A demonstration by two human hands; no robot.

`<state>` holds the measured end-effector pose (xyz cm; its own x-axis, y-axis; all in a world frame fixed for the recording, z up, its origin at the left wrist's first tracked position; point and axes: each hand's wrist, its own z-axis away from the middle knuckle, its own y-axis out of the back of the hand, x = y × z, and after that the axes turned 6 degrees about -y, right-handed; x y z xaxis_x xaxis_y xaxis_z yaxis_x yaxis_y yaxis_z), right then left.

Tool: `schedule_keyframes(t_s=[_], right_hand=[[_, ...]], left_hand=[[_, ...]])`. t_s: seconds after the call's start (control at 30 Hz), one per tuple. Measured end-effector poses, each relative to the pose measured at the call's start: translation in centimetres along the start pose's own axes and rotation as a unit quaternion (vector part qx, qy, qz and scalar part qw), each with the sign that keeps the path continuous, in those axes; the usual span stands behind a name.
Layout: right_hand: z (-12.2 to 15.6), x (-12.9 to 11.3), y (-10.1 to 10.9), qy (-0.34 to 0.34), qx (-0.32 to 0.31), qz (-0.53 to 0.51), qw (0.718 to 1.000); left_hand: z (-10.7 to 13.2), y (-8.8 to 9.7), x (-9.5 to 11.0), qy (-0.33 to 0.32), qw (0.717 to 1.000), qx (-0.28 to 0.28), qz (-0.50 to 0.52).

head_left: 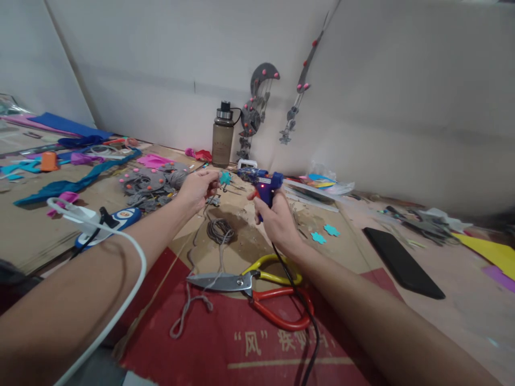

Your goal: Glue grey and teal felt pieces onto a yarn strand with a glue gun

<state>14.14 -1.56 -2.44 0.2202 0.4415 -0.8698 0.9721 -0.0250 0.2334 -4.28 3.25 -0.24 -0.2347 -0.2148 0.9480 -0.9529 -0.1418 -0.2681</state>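
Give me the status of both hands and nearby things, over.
Left hand pinching teal piece. Right hand gripping blue glue gun. Yarn coil nearby; black cable crossing scissors.

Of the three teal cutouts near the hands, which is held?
The teal cutout in the left hand, near the glue gun; the other two lie on cardboard.

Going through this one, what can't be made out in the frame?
In the head view:
- Handle of the glue gun: mostly covered by the right hand.
- Exact fingertip grip of the left hand on the teal flower: too small, blurred.
- Black cord: cut off by the bottom edge.
- Lettering on the bottle: too small.
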Motion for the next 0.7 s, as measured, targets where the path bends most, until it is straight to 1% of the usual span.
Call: schedule_keyframes(t_s=[0.07,0.1,0.17,0.23,0.3,0.37,0.43,0.57,0.63,0.7], right_hand=[[-0.7,0.5,0.4,-0.080,0.005,-0.045,0.996],[-1.2,0.8,0.6,-0.115,0.011,-0.040,0.993],[-2.1,1.7,1.3,-0.168,0.020,0.029,0.985],[-2.8,2.6,1.9,-0.222,0.002,0.122,0.967],[-3.3,3.3,2.4,-0.269,-0.035,0.210,0.939],[-3.5,3.5,2.8,-0.291,-0.072,0.290,0.909],[-3.5,3.5,3.0,-0.278,-0.096,0.364,0.884],[-2.9,3.0,3.1,-0.203,-0.108,0.469,0.853],[-2.5,2.7,3.2,-0.165,-0.095,0.502,0.844],[-2.2,2.3,3.2,-0.124,-0.057,0.515,0.846]], left_hand=[[-0.2,0.2,-0.3,-0.022,1.000,-0.007,-0.007],[-0.3,0.2,-0.4,-0.040,0.999,-0.015,-0.015],[-0.3,0.3,-0.6,-0.084,0.995,-0.035,-0.051],[-0.1,0.2,-0.6,-0.128,0.984,-0.056,-0.109],[0.4,0.0,-0.4,-0.164,0.968,-0.074,-0.177],[0.9,-0.3,-0.2,-0.190,0.949,-0.086,-0.237],[1.4,-0.5,0.0,-0.215,0.930,-0.091,-0.282],[2.2,-1.0,0.4,-0.265,0.888,-0.082,-0.367],[2.5,-1.1,0.5,-0.284,0.868,-0.073,-0.402],[2.5,-1.2,0.6,-0.303,0.851,-0.067,-0.424]])
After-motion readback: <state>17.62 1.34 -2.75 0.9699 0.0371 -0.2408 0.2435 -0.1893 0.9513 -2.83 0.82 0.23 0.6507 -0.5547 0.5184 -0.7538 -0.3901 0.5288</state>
